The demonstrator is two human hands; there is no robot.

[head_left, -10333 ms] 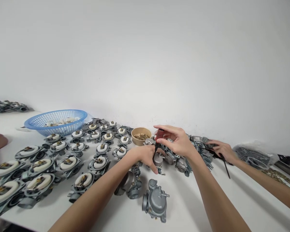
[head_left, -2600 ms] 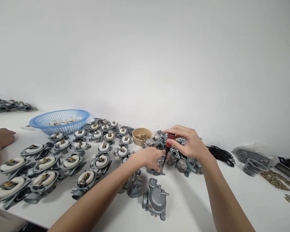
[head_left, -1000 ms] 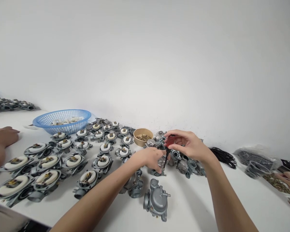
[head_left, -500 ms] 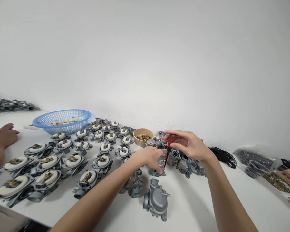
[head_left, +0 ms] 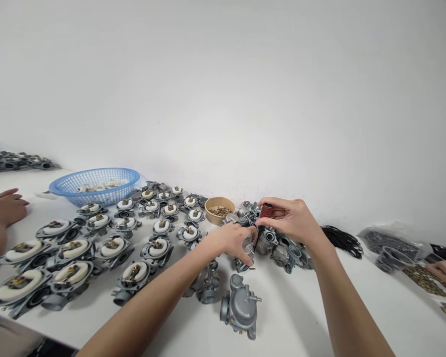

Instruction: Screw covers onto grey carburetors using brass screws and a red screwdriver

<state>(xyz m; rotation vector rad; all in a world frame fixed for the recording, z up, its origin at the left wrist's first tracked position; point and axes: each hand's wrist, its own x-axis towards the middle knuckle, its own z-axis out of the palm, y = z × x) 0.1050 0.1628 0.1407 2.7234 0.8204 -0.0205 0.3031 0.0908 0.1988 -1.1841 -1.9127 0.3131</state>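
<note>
In my right hand (head_left: 288, 216) is a screwdriver (head_left: 266, 211) with a red handle, its dark shaft slanting down to a grey metal carburetor (head_left: 248, 245). My left hand (head_left: 238, 241) curls round that carburetor from the left, fingers and thumb on its sides; the hand covers much of it. The screwdriver's tip is hard to make out against the metal. Nearer to me a closed carburetor (head_left: 241, 305) sits on the white table, and another carburetor (head_left: 207, 285) lies partly behind my left forearm.
Several open carburetors with white floats (head_left: 112, 246) fill the left side. Behind them stands a blue basket (head_left: 94, 173); a tan bowl (head_left: 220, 203) holds small brass screws. Black cords (head_left: 342, 241) and a plastic bag (head_left: 397, 240) lie right. Other people's hands (head_left: 5, 208) show at both edges.
The screwdriver's handle has tilted further to the right, and my right hand has shifted slightly with it. My left hand stays on the carburetor.
</note>
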